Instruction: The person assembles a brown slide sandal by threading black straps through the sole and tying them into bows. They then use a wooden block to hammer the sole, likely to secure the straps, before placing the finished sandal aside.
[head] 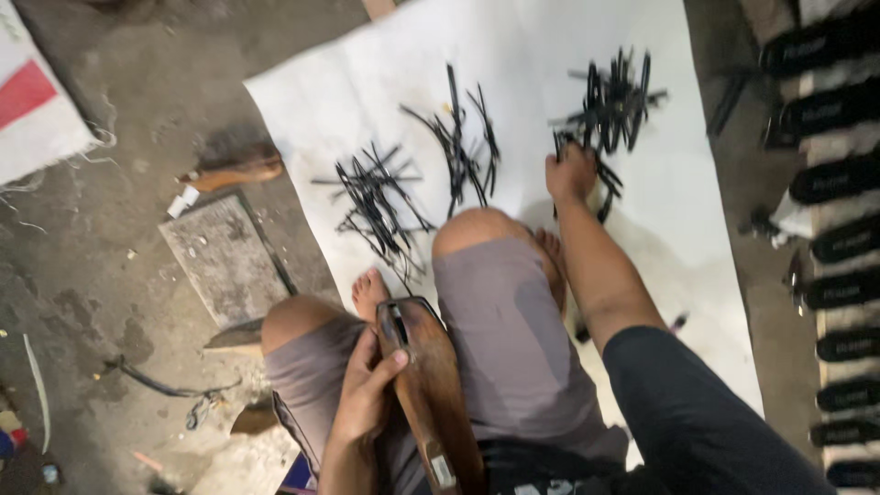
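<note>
I sit on the floor with my knees bent. My left hand [368, 390] grips a brown shoe-shaped wooden form [429, 385] that rests on my lap, with a black strap across its front end. My right hand [570, 174] reaches forward onto a white sheet [550, 55] and closes on black strips from the right-hand pile [610, 105]. Two more piles of thin black strips lie on the sheet: one in the middle [463, 147] and one to the left [376, 202].
A row of black sandal soles [839, 238] runs down the right edge. A flat grey slab [225, 257] and a brown wooden-handled tool [234, 172] lie on the concrete floor at left. A white and red sack [32, 101] sits at far left.
</note>
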